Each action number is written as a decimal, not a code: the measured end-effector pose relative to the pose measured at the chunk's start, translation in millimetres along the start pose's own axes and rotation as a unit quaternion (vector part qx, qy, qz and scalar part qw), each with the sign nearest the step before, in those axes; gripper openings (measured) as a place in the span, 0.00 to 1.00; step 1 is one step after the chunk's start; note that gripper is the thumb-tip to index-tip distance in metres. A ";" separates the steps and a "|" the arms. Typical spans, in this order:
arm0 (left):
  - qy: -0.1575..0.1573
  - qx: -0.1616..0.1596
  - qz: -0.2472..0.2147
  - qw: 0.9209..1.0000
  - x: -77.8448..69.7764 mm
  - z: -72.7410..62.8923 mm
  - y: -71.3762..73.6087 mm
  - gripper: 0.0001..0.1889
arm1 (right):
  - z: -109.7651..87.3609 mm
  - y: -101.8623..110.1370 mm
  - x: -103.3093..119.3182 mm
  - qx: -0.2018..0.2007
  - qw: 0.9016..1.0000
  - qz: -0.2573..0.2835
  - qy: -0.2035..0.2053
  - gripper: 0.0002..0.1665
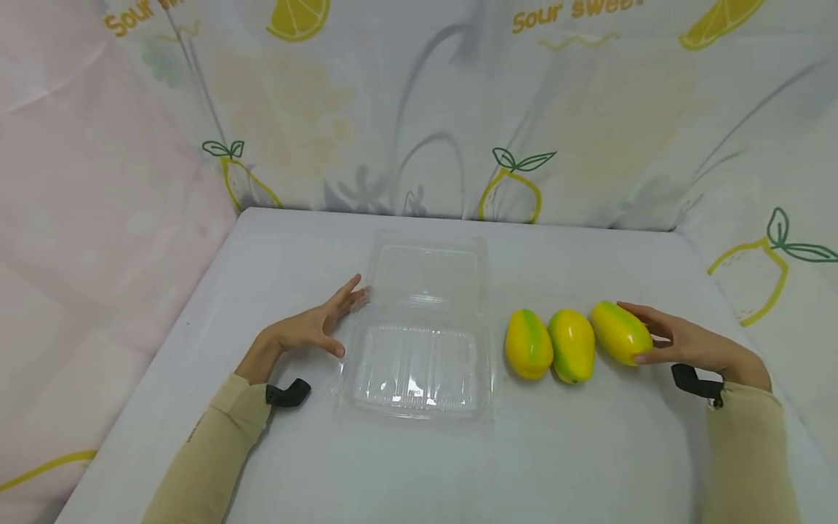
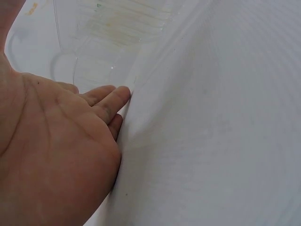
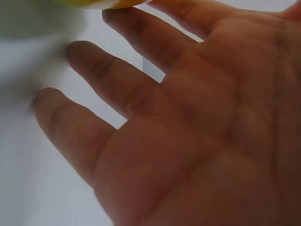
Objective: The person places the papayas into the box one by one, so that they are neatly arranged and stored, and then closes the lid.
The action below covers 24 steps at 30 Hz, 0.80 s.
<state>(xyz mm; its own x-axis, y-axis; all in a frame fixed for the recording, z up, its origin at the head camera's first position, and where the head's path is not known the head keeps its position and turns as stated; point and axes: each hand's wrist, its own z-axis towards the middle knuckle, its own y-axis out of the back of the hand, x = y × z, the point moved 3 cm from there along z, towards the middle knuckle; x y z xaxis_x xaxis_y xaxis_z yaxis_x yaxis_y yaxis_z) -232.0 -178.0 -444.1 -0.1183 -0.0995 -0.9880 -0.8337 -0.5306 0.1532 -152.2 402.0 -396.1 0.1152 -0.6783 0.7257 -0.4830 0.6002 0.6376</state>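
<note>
A clear plastic clamshell box (image 1: 415, 371) lies unfolded on the table, its lid (image 1: 428, 273) on the far side. My left hand (image 1: 321, 324) is beside its left edge, fingers spread, fingertips right at the plastic; the left wrist view shows the bare palm (image 2: 56, 141). Three yellow-green mangoes sit right of the box: the left mango (image 1: 528, 344), the middle mango (image 1: 572, 346) and the right mango (image 1: 618, 333). My right hand (image 1: 684, 342) pinches the right mango between thumb and index finger. In the right wrist view that mango (image 3: 108, 4) shows only at the top edge; the other fingers are spread.
The white table (image 1: 419, 473) ends at the back against a lemon-patterned curtain (image 1: 366, 109). A pink cloth (image 1: 98, 204) hangs along the left side. Each wrist wears a black strap with a small camera, such as the left wrist's camera (image 1: 291, 394).
</note>
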 end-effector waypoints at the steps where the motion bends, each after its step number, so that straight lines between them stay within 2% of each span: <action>1: 0.001 0.000 -0.001 1.000 0.7 -0.1 -0.5 0.69 | -0.1 -0.1 -0.4 -0.001 1.000 -0.004 -0.006 0.49; 7: -0.003 0.004 0.001 1.000 2.9 -2.5 -1.7 0.69 | 0.0 -1.3 1.8 -0.016 0.999 -0.032 -0.021 0.51; 13: -0.003 0.001 0.001 1.000 1.3 -3.2 -1.2 0.68 | 2.7 5.4 8.0 -0.059 0.996 -0.069 -0.022 0.54; 20: -0.003 0.001 -0.003 1.000 1.6 -1.1 -1.3 0.69 | 1.0 10.8 12.9 -0.069 0.996 -0.041 -0.030 0.55; 24: -0.006 0.001 -0.005 1.000 0.6 -0.8 -0.5 0.68 | 1.2 12.8 17.1 -0.079 0.995 -0.048 -0.028 0.55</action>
<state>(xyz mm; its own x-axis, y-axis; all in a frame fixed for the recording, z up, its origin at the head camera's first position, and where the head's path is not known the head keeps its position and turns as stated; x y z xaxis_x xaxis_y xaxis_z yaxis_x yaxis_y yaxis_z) -231.3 -178.5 -444.8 -0.1165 -0.0837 -0.9897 -0.8357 -0.5301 0.1432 -157.5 397.6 -375.8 0.1028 -0.7553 0.6472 -0.3291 0.5882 0.7387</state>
